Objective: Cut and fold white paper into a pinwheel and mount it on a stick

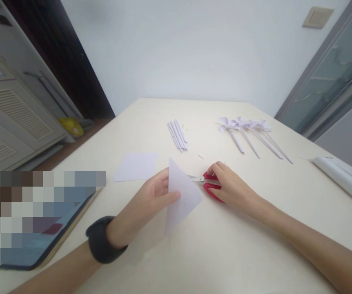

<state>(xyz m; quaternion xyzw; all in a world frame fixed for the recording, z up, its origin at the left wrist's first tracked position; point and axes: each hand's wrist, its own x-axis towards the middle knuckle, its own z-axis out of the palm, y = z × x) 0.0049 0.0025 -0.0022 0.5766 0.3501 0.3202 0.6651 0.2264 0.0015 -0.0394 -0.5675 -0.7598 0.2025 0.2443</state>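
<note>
two bare hands work above a pale bench. the left hand, a dark wristband on its wrist, pinches a triangle of white paper, thumb in front and fingers behind, holding it tilted up near the middle of the bench, one point toward the right. the right hand grips scissors by their red handles, blades aimed left at the paper. the blade tips pass out of sight behind its edge, so whether metal touches paper cannot be told. the two hands are apart from each other, each closed on its own thing.

the step in hand looks like lining the paper up for a cut. the next move seems to call for a firm left pinch, fingertips kept away from the blades, and the scissors set squarely to the edge.

beyond the left hand lies a flat white sheet. farther back is a row of rolled paper sticks, with a small scrap nearer the scissors. to the right of the sticks lie paper pinwheels with stems. a white packet rests at far right; a tablet, partly blurred out, is at left.
</note>
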